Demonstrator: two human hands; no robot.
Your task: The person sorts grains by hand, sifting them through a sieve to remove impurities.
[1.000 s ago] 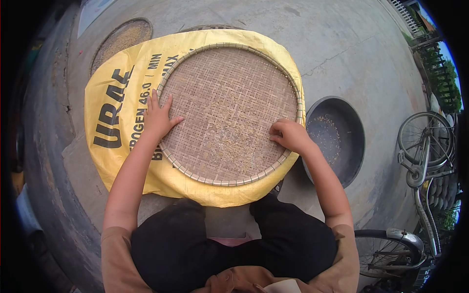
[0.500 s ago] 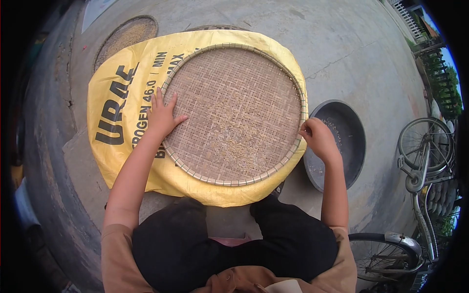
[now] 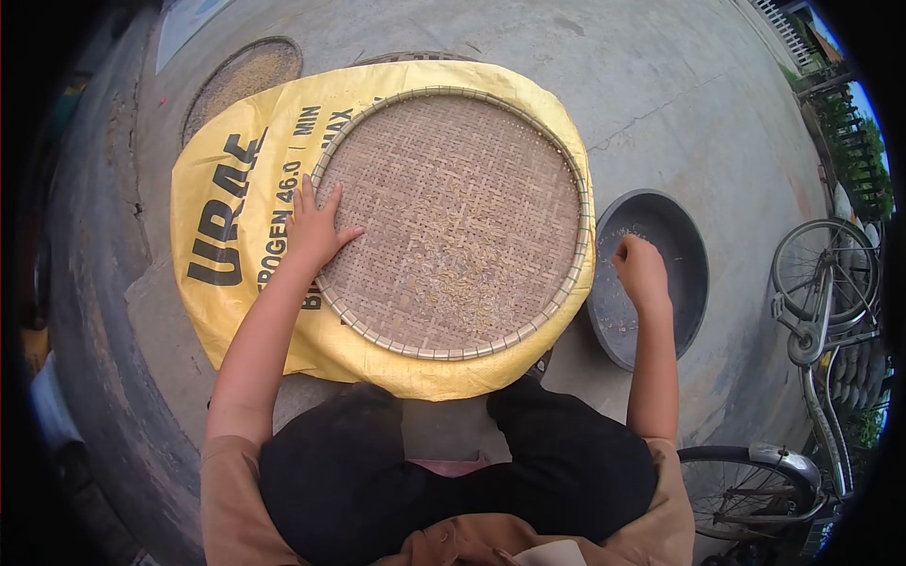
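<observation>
A round woven bamboo tray (image 3: pixel 406 151) lies on a yellow printed sack (image 3: pixel 226 311) in front of me. Pale grains (image 3: pixel 462 274) are scattered over its middle and near part. My left hand (image 3: pixel 318 226) rests on the tray's left rim with fingers spread, the thumb reaching inside. Over the dark grey basin (image 3: pixel 694 274) to the right is my right hand (image 3: pixel 642 264), its fingers pinched together. Whatever they hold, if anything, is too small to make out. Some light bits lie in the basin.
Another round tray of grain (image 3: pixel 250 75) sits on the concrete floor at the far left. At the right stand a bicycle (image 3: pixel 807 349) and a fence with plants behind it. Beneath the sack's far side, another woven rim (image 3: pixel 415 57) shows.
My right hand has moved right, from the tray's right rim to above the basin, fingers still pinched. The left hand stays on the left rim.
</observation>
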